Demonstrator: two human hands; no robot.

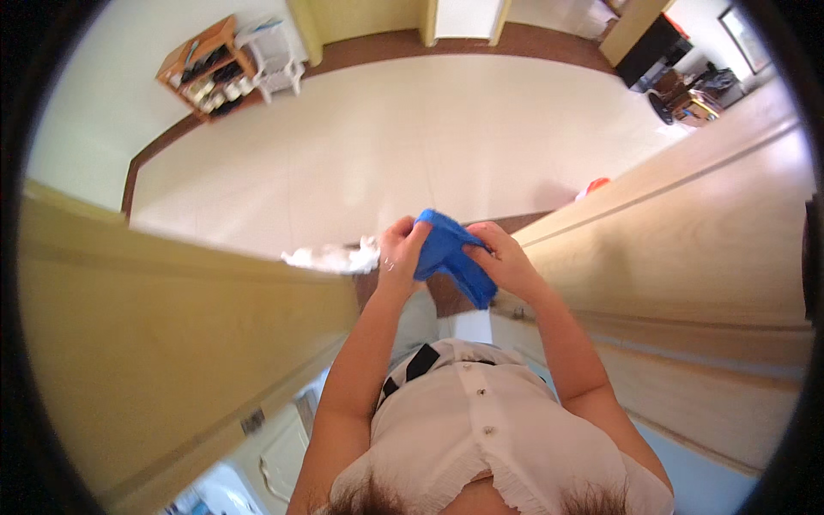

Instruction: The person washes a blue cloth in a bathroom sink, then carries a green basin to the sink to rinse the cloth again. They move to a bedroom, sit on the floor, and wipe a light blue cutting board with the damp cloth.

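A blue cloth [444, 248] hangs folded between my two hands, in front of my waist. My left hand [400, 251] grips its left edge, with the thumb lying on top. On the other side, my right hand [499, 257] pinches the cloth between thumb and fingers. One end of the cloth droops down below my right hand. The fingertips behind the fabric are partly hidden.
A door frame [193, 290] rises on my left and a wooden door [676, 238] on my right. A white furry shape, perhaps an animal, [335, 256] lies on the floor near the left frame. Farther off stand a wooden shelf [209, 71] and a white plastic stand [275, 61].
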